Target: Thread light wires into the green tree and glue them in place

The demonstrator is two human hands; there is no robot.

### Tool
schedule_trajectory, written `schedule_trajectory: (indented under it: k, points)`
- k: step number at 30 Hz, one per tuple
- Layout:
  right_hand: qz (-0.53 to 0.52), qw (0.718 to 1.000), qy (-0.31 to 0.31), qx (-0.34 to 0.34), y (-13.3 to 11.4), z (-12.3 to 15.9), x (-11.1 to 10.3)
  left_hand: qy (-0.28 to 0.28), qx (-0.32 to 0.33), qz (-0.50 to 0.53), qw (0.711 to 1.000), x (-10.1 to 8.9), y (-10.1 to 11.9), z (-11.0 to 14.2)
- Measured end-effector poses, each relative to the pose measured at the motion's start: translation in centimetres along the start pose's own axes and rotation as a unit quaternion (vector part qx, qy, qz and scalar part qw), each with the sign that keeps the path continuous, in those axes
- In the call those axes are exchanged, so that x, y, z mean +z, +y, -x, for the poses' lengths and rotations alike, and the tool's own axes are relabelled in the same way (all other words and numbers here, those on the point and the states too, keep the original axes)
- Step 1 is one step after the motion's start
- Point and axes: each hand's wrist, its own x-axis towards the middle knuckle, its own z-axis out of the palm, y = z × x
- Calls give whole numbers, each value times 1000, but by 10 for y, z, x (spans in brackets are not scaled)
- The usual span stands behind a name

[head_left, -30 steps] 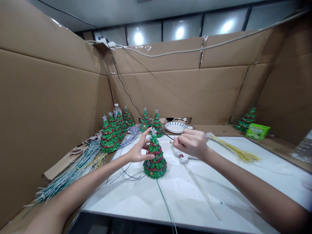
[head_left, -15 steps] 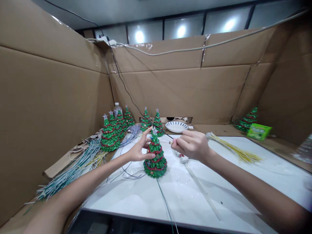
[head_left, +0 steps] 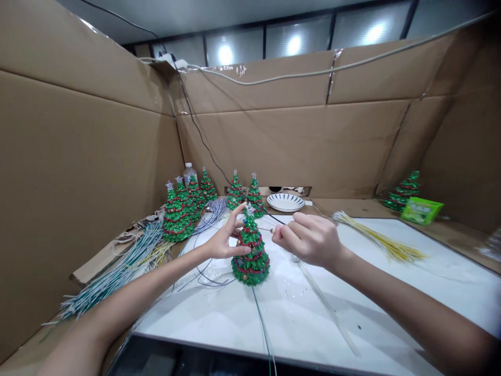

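A small green Christmas tree (head_left: 254, 263) with red garlands and a clear star stands upright on the white board. My left hand (head_left: 227, 240) holds its left side, thumb low against the branches and fingers up near the star. To the tree's right, my right hand (head_left: 309, 240) is closed on a thin pointed tool (head_left: 273, 230) with a brass-coloured bit; its tip points at the upper tree, and I cannot tell whether it touches. Below that hand lies a clear stick (head_left: 329, 303), its far end hidden by the hand. Thin green and white wires (head_left: 262, 318) run from the tree's base towards me.
More trees (head_left: 178, 222) stand at the left and back, one at the far right (head_left: 403, 193) by a green packet (head_left: 421, 210). Wire bundles lie left (head_left: 113, 277) and right (head_left: 379, 237). A striped plate (head_left: 285, 202) sits behind. Cardboard walls (head_left: 274, 141) enclose the board.
My right hand has shifted slightly left and towards me, covering more of the white-and-red thing at the clear stick's end. My left hand and the tree stay as they were.
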Motion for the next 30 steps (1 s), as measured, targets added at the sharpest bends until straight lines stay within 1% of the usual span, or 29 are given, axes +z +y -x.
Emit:
schedule_trajectory:
  k: [7,13,16,19,22,25,26,28,29,30]
  points:
    - [-22,999,-22,-18,4,-6,-1,4,-1,16,1000,0,0,-2]
    - [-33,998,-46,-15,8,-9,-1,3,8,31,999,0,-4,-2]
    - [-31,998,-48,-18,8,-10,-1,4,9,37,999,0,-5,-1]
    - [-18,999,-36,-14,6,-8,-2,4,8,36,999,0,-5,-1]
    - [3,1000,-18,-8,6,-5,-9,2,5,26,1000,0,-4,-1]
    - [19,999,-23,-11,11,3,-24,6,1,9,1000,0,-4,0]
    - [24,999,-31,-7,14,9,-29,6,-1,3,1000,0,-4,0]
    - [48,996,-76,22,22,25,-39,9,0,-9,1000,0,-5,-1]
    - [75,989,-116,52,26,35,-43,9,2,-11,1000,-1,-5,-1]
    - [107,975,-172,88,29,46,-47,9,6,-13,1000,-1,-6,-1]
